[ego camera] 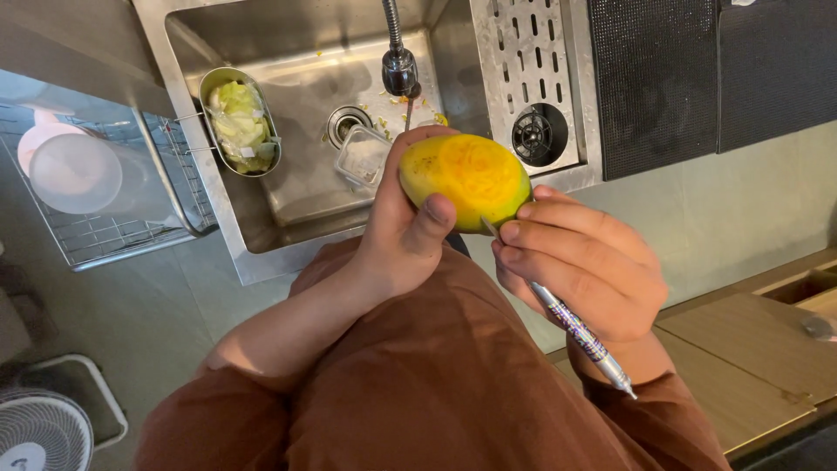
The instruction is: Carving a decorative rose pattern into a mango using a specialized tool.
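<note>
Mango (466, 174) sits in your left hand (403, 231), a partly peeled fruit with yellow-orange flesh showing on top and a strip of green skin at its right edge. Your left fingers curl closed around its far side and your thumb presses on the near side, so the fruit is held firmly above the front edge of the sink (288, 209).

Your right hand (580, 270) is closed around a slim knife (575, 327) with a patterned purple and white handle; the handle runs out past your wrist toward the lower right, and the short blade meets the mango at its lower right edge, just beside your right fingertips, which also touch the fruit.

Behind the mango, the faucet head (400, 70) hangs over the basin, with the drain (347, 124) below it and a small clear plastic container (364, 155) just beside that. An oval metal strainer basket (238, 122) holding pale green peelings hooks onto the sink's left wall. A perforated steel drainboard (527, 78) lies to the right. Left of the sink, a wire rack (131, 214) holds a pale pink bowl (74, 170). A white fan (44, 432) stands at the lower left, and a wooden counter (750, 349) is at your right.
</note>
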